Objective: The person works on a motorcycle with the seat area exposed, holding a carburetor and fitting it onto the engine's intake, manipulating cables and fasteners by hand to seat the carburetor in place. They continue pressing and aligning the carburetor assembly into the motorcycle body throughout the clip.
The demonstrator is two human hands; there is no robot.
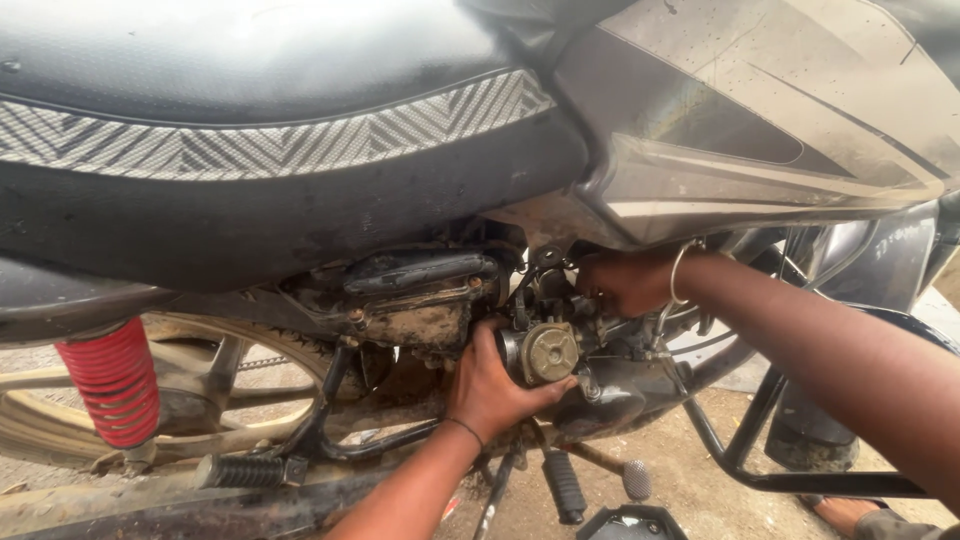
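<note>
Under the black seat (pixel 250 60) of the motorbike, both hands are busy at a small metal part, the carburetor (pixel 545 352). It sits in the middle of the bike, just below the place where the seat meets the grey tank panel (pixel 760 120).

From below the carburetor comes the left hand (pixel 490 385). Its fingers are curled around the round, dusty cap end and it is gripping it. A thin band goes around that wrist.

On the other side of the carburetor, a bit higher, is the right hand (pixel 625 282). It is tucked in close behind the part and looks closed on something there, but I cannot tell what it holds, because the part and some thin cables (pixel 525 290) hide the fingers. A silver bangle (pixel 678 272) hangs on that wrist.

Well off to the side of the carburetor, by the back wheel, is a red spring (pixel 110 380). Below the carburetor a foot peg (pixel 565 487) sticks out over the dirt ground (pixel 690 470).

Things could go wrong here. Everything looks greasy and muddy, so the left hand might slip and the carburetor could drop into the dirt. The gap is tight, so fingers could get pinched. The bangle could catch on a cable and tug it.
</note>
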